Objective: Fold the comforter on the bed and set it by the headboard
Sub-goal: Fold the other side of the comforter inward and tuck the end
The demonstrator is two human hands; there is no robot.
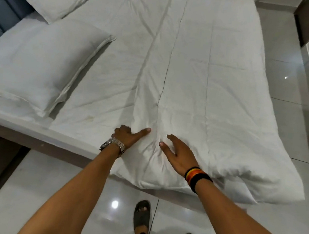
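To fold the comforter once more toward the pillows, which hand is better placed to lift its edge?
Probably the left. The left hand already grips the comforter at its near corner, on the pillow side, thumb on top. The right hand only rests flat on the comforter, fingers spread, holding nothing.

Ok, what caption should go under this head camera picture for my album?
Two hands, left hand and right hand, press on a folded white comforter lying beside two pillows.

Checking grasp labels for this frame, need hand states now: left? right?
Left hand: fingers curled into the comforter edge, index finger straight, gripping the fabric.
Right hand: open, fingers spread flat, pressing on the comforter.
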